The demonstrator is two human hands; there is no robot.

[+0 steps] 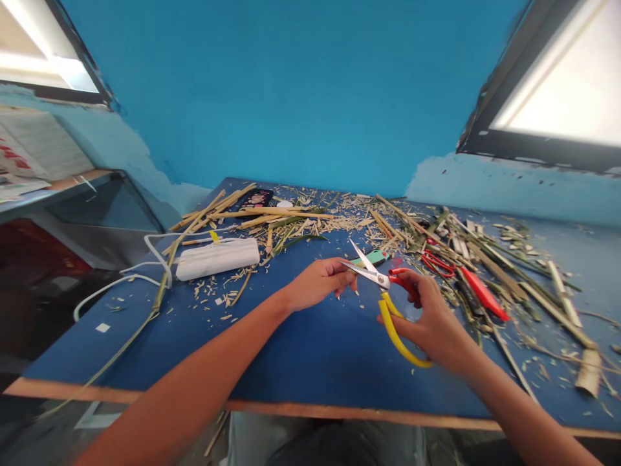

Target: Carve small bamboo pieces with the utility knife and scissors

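My right hand (431,320) grips a pair of scissors (383,283) by its yellow and red handles. The steel blades are spread and point left. My left hand (323,285) is closed near the blade tips, fingers pinched together; whatever is between them is too small to make out. Just beyond the blades lies a green-handled tool (378,257), partly hidden by them. Tiny pale chips lie on the blue table (301,362) below my left fingers.
A white power strip (218,259) with cables lies left, beside pale split strips (228,207) and a phone (257,198). To the right are a red-handled tool (482,294), red scissors (436,262), stalks and shavings. A blue wall (301,97) stands behind.
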